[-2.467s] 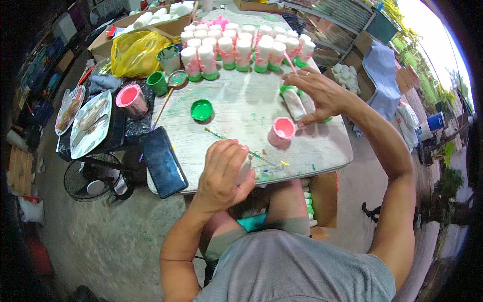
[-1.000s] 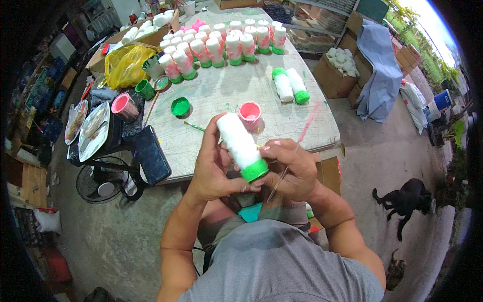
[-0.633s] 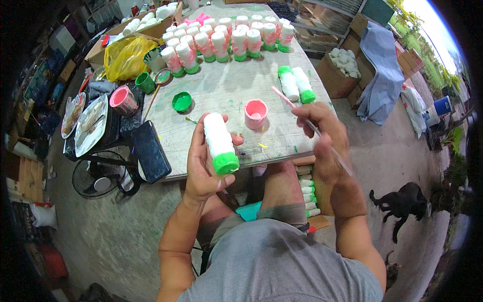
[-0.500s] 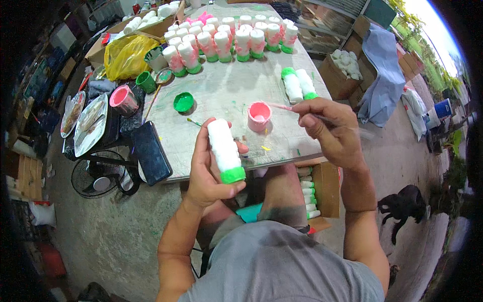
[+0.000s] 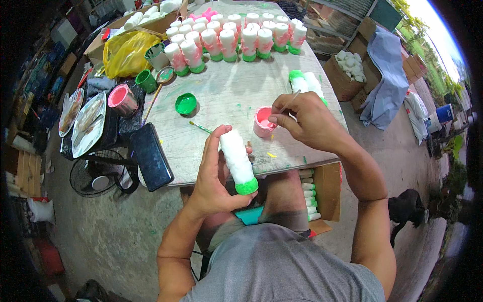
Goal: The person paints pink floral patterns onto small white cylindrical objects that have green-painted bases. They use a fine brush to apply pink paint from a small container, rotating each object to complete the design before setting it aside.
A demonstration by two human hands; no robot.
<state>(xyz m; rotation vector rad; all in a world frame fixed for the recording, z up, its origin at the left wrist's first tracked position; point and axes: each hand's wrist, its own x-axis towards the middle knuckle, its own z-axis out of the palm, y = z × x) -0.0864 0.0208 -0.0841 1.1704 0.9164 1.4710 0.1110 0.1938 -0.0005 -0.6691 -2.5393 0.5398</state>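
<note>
My left hand is wrapped around a white, lumpy candle-like cylinder whose lower end is painted green. The cylinder tilts, its green end toward me, in front of the table edge. In my right hand a thin paintbrush is pinched, with its lower end at the mouth of a small cup of pink paint. My fingers partly hide the brush tip. Beyond that hand, two white cylinders with green ends lie on the table.
Several pink-and-green painted cylinders stand at the table's far side. A green paint pot, another brush and a black phone lie left of the cup. An open carton of cylinders sits below; a black dog is at right.
My right hand has moved left and brought the brush to the pink cup. My left hand and its cylinder have shifted slightly right and nearer to me in view. The dog has moved.
</note>
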